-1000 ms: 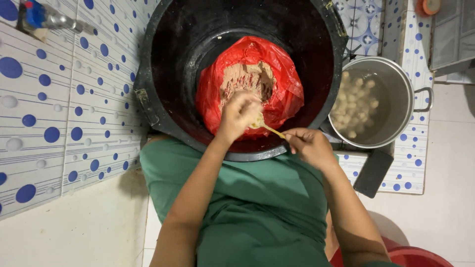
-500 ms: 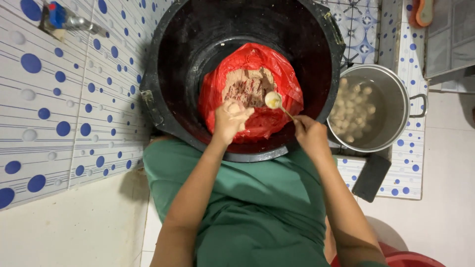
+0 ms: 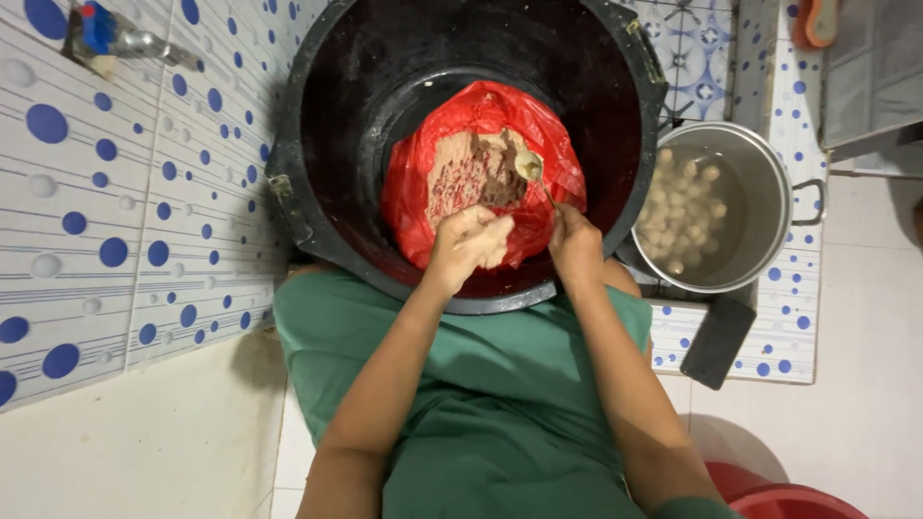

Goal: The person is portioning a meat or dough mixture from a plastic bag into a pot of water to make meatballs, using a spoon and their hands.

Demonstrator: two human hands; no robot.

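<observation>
A red plastic bag (image 3: 553, 144) lies open inside a big black tub (image 3: 346, 86) and holds a brownish paste (image 3: 471, 173). My left hand (image 3: 469, 242) is curled into a fist at the bag's near edge, and I cannot tell what it encloses. My right hand (image 3: 574, 240) holds a spoon (image 3: 530, 167), whose bowl rests on the paste near the bag's right side.
A steel pot (image 3: 769, 183) of water with several pale balls sits to the right of the tub. Blue-dotted tiled walls stand left and right. A tap (image 3: 111, 34) sticks out at the top left. A red basin (image 3: 769, 495) rim shows at the bottom right.
The spoon swung up from beside my left hand into the paste. My left hand stayed at the bag's near edge and closed into a fist.
</observation>
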